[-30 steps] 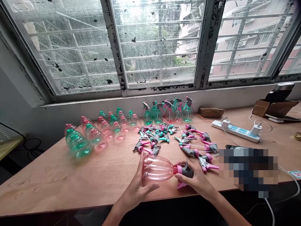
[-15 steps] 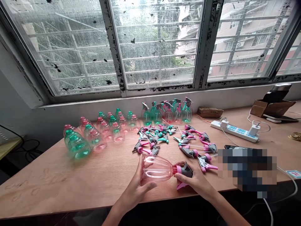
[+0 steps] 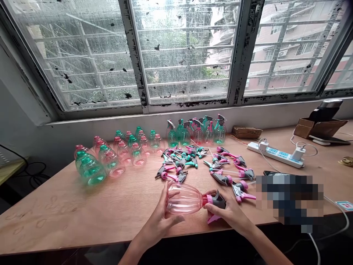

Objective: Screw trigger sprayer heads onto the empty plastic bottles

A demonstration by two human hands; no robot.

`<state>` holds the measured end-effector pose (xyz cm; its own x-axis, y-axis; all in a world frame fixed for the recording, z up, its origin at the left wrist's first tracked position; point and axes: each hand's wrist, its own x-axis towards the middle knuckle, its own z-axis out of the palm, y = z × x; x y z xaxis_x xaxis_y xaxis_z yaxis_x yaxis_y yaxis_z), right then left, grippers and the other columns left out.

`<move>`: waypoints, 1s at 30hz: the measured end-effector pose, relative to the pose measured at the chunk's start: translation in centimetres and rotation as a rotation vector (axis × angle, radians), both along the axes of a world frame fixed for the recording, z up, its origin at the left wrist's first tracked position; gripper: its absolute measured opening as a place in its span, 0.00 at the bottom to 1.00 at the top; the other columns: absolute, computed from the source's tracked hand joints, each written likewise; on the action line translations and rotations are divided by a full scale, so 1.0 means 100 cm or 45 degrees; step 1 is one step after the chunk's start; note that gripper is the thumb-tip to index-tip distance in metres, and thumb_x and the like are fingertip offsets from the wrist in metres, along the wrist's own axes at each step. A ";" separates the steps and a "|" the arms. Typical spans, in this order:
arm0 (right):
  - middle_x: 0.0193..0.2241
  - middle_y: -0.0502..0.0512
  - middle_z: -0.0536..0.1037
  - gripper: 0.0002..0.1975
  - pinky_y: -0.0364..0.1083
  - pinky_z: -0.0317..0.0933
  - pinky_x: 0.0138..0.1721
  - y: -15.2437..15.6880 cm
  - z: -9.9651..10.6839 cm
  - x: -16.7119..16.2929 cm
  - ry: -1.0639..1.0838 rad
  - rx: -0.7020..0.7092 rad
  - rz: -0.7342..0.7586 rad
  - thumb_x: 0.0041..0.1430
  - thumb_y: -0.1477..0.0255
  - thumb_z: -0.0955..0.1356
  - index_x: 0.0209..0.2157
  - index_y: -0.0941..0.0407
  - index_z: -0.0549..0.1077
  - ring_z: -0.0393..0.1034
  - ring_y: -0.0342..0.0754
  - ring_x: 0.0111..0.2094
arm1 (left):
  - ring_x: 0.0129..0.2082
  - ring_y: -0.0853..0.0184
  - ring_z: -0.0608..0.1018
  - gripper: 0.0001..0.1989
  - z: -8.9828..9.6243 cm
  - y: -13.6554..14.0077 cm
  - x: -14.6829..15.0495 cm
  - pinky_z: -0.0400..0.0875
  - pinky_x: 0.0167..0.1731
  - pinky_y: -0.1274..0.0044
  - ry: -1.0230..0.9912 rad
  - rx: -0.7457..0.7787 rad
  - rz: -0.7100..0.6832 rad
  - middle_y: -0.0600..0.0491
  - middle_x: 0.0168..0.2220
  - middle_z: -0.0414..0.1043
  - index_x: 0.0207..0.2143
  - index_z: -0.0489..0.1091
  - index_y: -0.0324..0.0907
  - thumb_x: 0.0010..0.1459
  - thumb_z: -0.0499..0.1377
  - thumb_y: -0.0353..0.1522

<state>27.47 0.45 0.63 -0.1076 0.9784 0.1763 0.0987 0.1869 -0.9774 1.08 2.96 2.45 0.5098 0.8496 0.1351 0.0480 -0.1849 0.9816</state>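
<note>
A clear pink spray bottle lies sideways between my hands, above the front part of the table. Its base is in my left hand, the fingers behind it and the thumb along the near side. At the neck, my right hand grips a grey and pink trigger sprayer with thumb and fingers. The sprayer's pink collar meets the bottle's red threaded neck; whether it is fully seated I cannot tell. Just beyond the bottle lie several loose trigger sprayers, pink, green and grey, with thin tubes.
Open green and pink bottles stand at the left. Bottles with sprayers fitted stand by the window wall. A white power strip, a brown package and an open cardboard box are at the right, near a blurred-out area.
Almost nothing differs. Both hands keep their hold on the bottle and the sprayer, and the view has shifted very slightly.
</note>
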 end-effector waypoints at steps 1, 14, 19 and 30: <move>0.28 0.51 0.79 0.16 0.45 0.71 0.29 0.000 0.000 0.000 0.006 -0.006 0.001 0.56 0.59 0.75 0.40 0.56 0.76 0.76 0.49 0.27 | 0.69 0.48 0.58 0.54 -0.001 0.001 -0.001 0.53 0.67 0.58 -0.007 -0.011 -0.017 0.43 0.71 0.51 0.73 0.32 0.54 0.58 0.66 0.45; 0.27 0.50 0.78 0.19 0.45 0.68 0.28 0.003 -0.004 0.000 0.095 -0.044 -0.040 0.54 0.58 0.76 0.40 0.57 0.76 0.74 0.48 0.27 | 0.60 0.50 0.70 0.59 0.003 0.000 0.001 0.61 0.61 0.60 0.081 -0.071 -0.004 0.41 0.62 0.66 0.73 0.26 0.49 0.57 0.68 0.44; 0.25 0.50 0.79 0.19 0.45 0.70 0.27 0.003 -0.004 0.000 0.171 -0.058 -0.033 0.55 0.58 0.76 0.39 0.57 0.74 0.75 0.48 0.26 | 0.64 0.52 0.66 0.53 0.002 0.000 0.001 0.57 0.64 0.63 0.060 -0.052 0.012 0.45 0.65 0.61 0.73 0.31 0.53 0.59 0.67 0.40; 0.25 0.50 0.79 0.19 0.43 0.70 0.27 0.003 -0.004 -0.001 0.179 -0.074 -0.037 0.54 0.58 0.77 0.39 0.57 0.75 0.75 0.47 0.26 | 0.64 0.51 0.66 0.49 0.001 0.001 -0.004 0.56 0.64 0.59 0.086 -0.073 -0.016 0.42 0.64 0.63 0.73 0.31 0.49 0.63 0.61 0.47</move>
<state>27.40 0.77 0.23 -0.0569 0.9898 0.1306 -0.0354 0.1287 -0.9910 0.68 3.07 2.50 0.5266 0.8486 0.0517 0.1124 -0.1297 0.9852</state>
